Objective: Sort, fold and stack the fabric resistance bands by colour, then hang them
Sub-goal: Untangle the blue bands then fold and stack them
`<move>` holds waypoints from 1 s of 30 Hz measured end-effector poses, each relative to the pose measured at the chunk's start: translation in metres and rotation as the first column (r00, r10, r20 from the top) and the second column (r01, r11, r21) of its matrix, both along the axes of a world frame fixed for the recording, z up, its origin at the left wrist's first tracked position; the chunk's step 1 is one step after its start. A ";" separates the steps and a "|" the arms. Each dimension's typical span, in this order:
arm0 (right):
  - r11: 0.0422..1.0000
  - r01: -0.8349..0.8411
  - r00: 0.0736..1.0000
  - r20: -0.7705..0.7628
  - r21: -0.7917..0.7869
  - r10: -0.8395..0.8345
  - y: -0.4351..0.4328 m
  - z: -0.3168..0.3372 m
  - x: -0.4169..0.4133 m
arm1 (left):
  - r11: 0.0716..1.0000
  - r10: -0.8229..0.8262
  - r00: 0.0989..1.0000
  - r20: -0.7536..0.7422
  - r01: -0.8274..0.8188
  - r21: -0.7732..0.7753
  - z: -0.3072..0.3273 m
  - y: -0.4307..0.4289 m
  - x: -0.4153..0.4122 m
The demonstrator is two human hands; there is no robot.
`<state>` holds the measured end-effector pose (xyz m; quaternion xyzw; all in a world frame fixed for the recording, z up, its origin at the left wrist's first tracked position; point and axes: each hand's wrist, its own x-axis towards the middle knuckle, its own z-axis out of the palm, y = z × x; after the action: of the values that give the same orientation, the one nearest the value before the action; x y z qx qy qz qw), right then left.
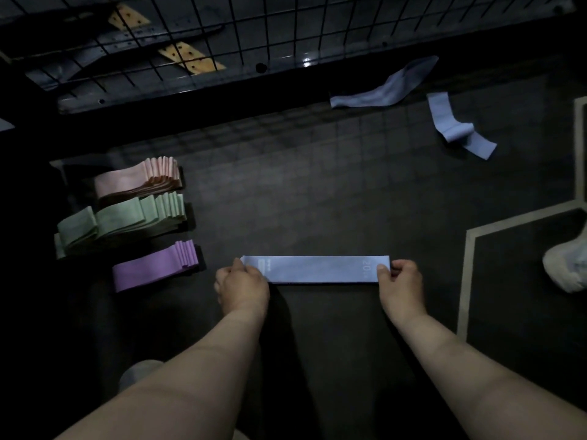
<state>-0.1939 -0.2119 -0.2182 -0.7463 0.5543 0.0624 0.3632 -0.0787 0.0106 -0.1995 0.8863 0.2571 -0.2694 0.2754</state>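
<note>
Very dim, low contrast; dark floor (317, 201) eats most detail. Best-lit: forearms, left hand (243, 285), right hand (401, 282) & the blue band (320, 269) they pinch, the brightest patch. Heavy shadow betw. the forearms, below the band. One small glare spot behind the wire grid (190, 42), top centre. Faint grid pattern on floor. Wide-angle bend at edges, wires curve; frame's lower-left corner near black. Band print soft, grainy.
</note>
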 end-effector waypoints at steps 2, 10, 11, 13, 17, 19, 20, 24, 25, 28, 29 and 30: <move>1.000 -0.013 1.000 -0.017 0.001 0.013 -0.001 0.002 0.000 | 1.000 -0.009 1.000 -0.006 0.009 0.002 -0.001 0.001 0.001; 0.999 -0.047 0.999 -0.014 -0.014 0.046 -0.002 0.002 0.002 | 0.998 0.018 1.000 0.007 -0.018 -0.055 -0.001 0.005 0.001; 0.999 -0.047 0.999 -0.019 -0.007 0.047 -0.002 0.003 0.002 | 0.998 0.023 1.000 0.005 -0.023 -0.059 -0.001 0.005 0.001; 0.999 -0.042 0.998 -0.040 0.007 0.042 0.000 0.005 0.001 | 0.998 0.024 1.000 -0.004 -0.024 -0.062 0.001 0.004 0.001; 0.998 -0.067 0.996 -0.052 0.020 0.068 0.001 0.006 0.003 | 0.998 0.010 1.000 -0.020 -0.011 -0.055 0.000 0.004 0.004; 0.996 -0.072 0.995 -0.068 0.049 0.075 0.000 0.011 0.004 | 0.999 -0.006 0.999 -0.050 0.004 -0.043 0.000 0.004 0.005; 0.996 -0.069 0.994 -0.082 0.059 0.074 -0.001 0.016 0.005 | 0.999 -0.012 0.997 -0.072 0.009 -0.031 0.002 0.003 0.006; 0.996 -0.093 0.986 -0.139 0.005 0.093 0.003 0.034 0.003 | 1.000 -0.017 0.994 -0.110 0.016 -0.008 0.022 -0.004 0.010; 0.996 -0.093 0.985 -0.145 -0.008 0.091 0.005 0.043 0.003 | 0.999 -0.033 0.995 -0.091 0.031 -0.019 0.030 -0.006 0.013; 0.994 -0.113 0.981 -0.155 0.011 0.113 0.010 0.069 0.000 | 0.992 -0.116 0.993 -0.014 0.115 -0.044 0.058 -0.013 0.017; 0.991 -0.131 0.979 -0.157 0.024 0.133 0.012 0.077 -0.002 | 0.987 -0.150 0.989 0.011 0.151 -0.047 0.067 -0.015 0.018; 0.988 -0.154 0.976 -0.154 0.024 0.156 0.013 0.088 -0.004 | 0.980 -0.188 0.982 0.035 0.190 -0.055 0.079 -0.019 0.018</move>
<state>-0.1978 -0.1985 -0.1301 -0.7777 0.5208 0.1520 0.3174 -0.0611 -0.0080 -0.1203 0.9023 0.1598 -0.2883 0.2779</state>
